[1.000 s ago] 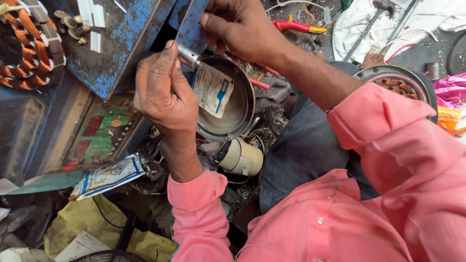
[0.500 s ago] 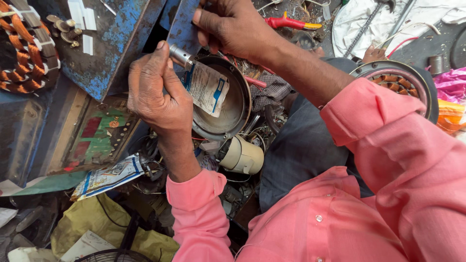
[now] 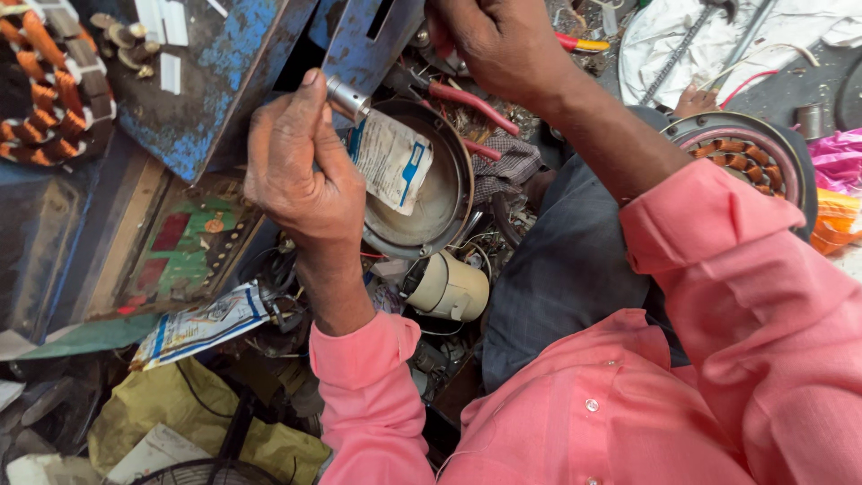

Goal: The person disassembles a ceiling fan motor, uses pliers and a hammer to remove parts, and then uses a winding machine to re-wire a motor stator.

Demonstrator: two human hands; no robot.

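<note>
left hand (image 3: 296, 171): fingers closed around a small silver metal cylinder (image 3: 346, 95), pinched between thumb and fingertips, held up just above the rim of the round metal pan (image 3: 449, 202).
right hand (image 3: 498, 40): fingers curled over the lower end of the blue metal plate (image 3: 373, 40), gripping it; exact contact under the palm hidden.
metal cylinder: touched the lower edge of the blue plate, left of the right hand.
metal pan: sat in the clutter between both forearms; a white paper packet (image 3: 392, 160) with a blue stripe lay inside it, tilted against the left wall.
red-handled pliers (image 3: 471, 103): lay across the pan's upper rim, under the right wrist.
cream plastic housing (image 3: 447, 287): just below the pan, beside the left wrist.
blue painted panel (image 3: 211, 81): upper left, chipped; small white strips on it.
copper-wound stator (image 3: 45, 85): at the frame's far left top corner, partly cut off.
second wound stator (image 3: 745, 157): right side, behind the right arm's pink sleeve (image 3: 718, 269).
printed wrapper (image 3: 202, 323): lay lower left, near a green circuit board (image 3: 184, 251).
</note>
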